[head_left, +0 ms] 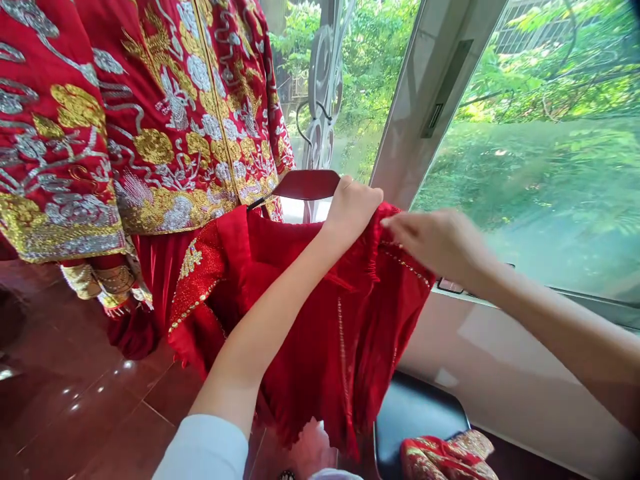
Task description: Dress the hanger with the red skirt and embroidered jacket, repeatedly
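A dark red hanger [306,185] with a black hook is in front of me, and a red garment [305,293] with gold beaded trim hangs from it. My left hand [351,205] is closed around the hanger's right shoulder, with the fingers hidden behind it. Thumb and fingers of my right hand [437,241] pinch the garment's upper right edge, slightly blurred. Gathered cloth bunches between the two hands. The garment's left side, with a glittering panel, spreads out past the hanger's left end.
Red jackets [170,133] with gold and silver embroidery stand close on the left. A window [540,167] fills the right, with a dark phone-like object [450,285] on its sill. Below, a black chair [423,417] holds folded red-and-gold cloth [445,457]. The floor [100,407] is glossy red tile.
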Tool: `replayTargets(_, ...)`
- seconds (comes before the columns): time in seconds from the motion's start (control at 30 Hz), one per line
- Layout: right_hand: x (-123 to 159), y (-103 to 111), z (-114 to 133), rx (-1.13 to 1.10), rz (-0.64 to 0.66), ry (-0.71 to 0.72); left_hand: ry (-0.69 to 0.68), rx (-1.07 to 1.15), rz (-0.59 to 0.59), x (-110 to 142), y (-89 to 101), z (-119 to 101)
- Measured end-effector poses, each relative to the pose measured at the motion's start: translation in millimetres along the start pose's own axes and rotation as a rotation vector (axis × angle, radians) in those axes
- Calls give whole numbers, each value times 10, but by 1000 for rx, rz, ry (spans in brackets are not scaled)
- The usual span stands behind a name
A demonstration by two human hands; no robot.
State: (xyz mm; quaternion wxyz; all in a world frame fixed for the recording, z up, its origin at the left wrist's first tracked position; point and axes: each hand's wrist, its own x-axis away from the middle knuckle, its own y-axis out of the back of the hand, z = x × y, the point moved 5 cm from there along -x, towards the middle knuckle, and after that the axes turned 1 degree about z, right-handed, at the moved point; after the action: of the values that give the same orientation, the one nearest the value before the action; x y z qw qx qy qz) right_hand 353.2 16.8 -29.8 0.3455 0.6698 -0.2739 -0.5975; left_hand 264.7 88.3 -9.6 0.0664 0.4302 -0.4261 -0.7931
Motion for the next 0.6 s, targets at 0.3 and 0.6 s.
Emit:
replayTargets(0.3,-38,-629,-940,-1121,235,-156,-18,186,182,-118,334,43)
replayTargets(0.6,30,-574,-816,-751,-123,-156,-87,193,95,-121,254,50)
